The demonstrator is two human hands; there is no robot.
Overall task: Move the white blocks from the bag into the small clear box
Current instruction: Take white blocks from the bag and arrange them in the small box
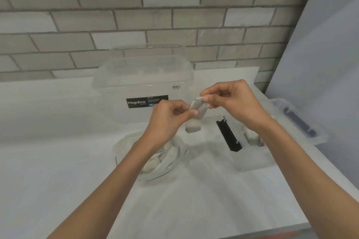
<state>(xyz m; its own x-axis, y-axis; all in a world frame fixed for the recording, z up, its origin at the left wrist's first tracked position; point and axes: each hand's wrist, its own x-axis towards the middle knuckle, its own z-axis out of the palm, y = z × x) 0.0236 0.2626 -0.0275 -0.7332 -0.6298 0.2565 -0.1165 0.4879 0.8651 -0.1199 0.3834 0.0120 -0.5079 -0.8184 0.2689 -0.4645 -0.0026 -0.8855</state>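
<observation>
Soft, even, diffuse light washes the view pale and low in contrast. Faint shadows lie on the white worktop (58, 161) below the forearms. Everything is slightly blurred; the grey brick wall (136, 6) bows at the upper edges.

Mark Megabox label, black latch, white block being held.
Megabox label (147, 101): head view, centre of the black sticker.
black latch (228, 135): head view, middle of its length.
white block (199, 108): head view, upper pinched part.

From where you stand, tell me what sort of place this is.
Likely a plain workroom or storage corner: a bare grey brick wall, a white table and a clear Megabox storage tub. The left hand and right hand pinch a white block.
</observation>
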